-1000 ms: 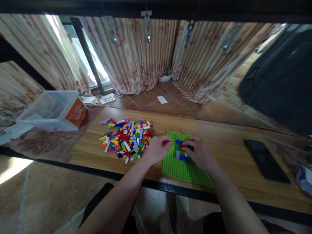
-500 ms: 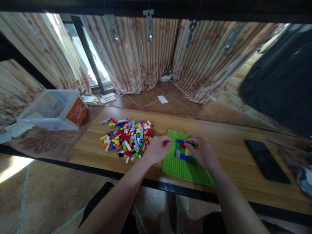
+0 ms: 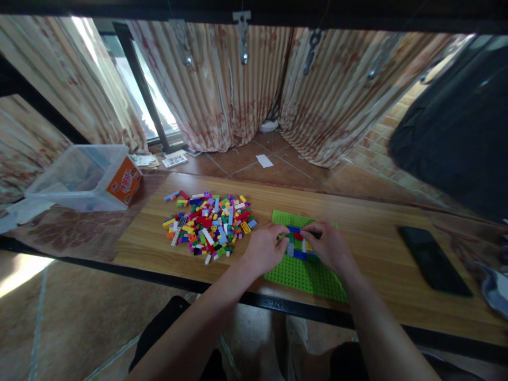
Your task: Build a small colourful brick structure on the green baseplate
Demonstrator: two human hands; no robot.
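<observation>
A green studded baseplate lies on the wooden table. Built on it is a small outline of toy bricks, with blue, green, grey, red, white and yellow pieces showing. My left hand is curled at the left side of this outline, its thumb and forefinger by the upper left corner. At the upper right, my right hand bends over the bricks with thumb and fingertips pinched near the blue row. Whatever either hand pinches is too small or covered to make out. The outline's right side is partly hidden by my right hand.
A pile of mixed toy bricks spreads left of the baseplate. Farther left stands a clear plastic box with an orange label. A black phone lies on the right. Metal clips hang from a dark bar above.
My left hand has moved slightly right, from the baseplate's left edge to the brick outline. My right hand stays at the outline's upper right with little movement.
</observation>
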